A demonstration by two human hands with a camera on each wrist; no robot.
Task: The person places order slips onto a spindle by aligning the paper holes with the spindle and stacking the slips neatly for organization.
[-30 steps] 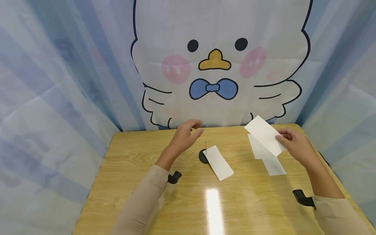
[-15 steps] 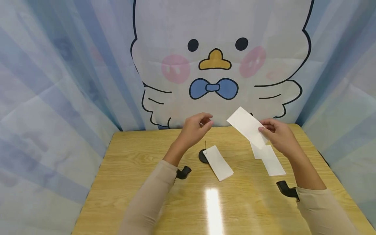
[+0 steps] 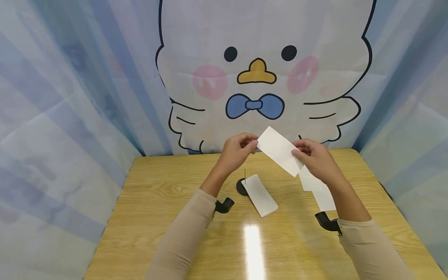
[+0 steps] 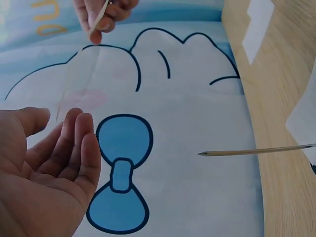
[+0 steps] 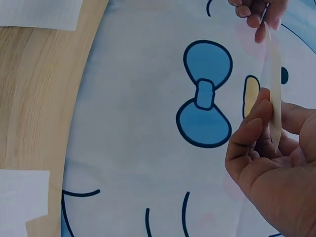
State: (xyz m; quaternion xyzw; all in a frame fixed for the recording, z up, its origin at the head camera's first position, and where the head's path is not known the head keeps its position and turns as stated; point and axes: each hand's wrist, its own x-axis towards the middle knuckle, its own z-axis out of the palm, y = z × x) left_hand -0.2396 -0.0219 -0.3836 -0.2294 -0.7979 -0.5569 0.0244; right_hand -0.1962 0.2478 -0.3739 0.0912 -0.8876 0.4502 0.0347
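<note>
A white paper slip [image 3: 280, 149] is held up above the back of the table, spanning both hands. My right hand [image 3: 316, 159] pinches its right end between thumb and fingers. At the opposite corner, my left hand [image 3: 236, 151] has thumb and fingertips around the edge of the slip. Below and between the hands stands a bill spike [image 3: 240, 188], a thin upright pin on a round black base. White slips [image 3: 260, 197] lie at the spike, their upper end against the pin. The pointed pin [image 4: 247, 151] also shows in the left wrist view.
Loose white slips [image 3: 323, 196] overlap on the wooden table [image 3: 157, 225], partly hidden under my right forearm. A curtain [image 3: 210, 124] with a cartoon bird hangs right behind the table's back edge.
My right hand has carried the slip leftward over the table. My left hand has moved right and a little upward until its fingers meet the slip's left corner.
</note>
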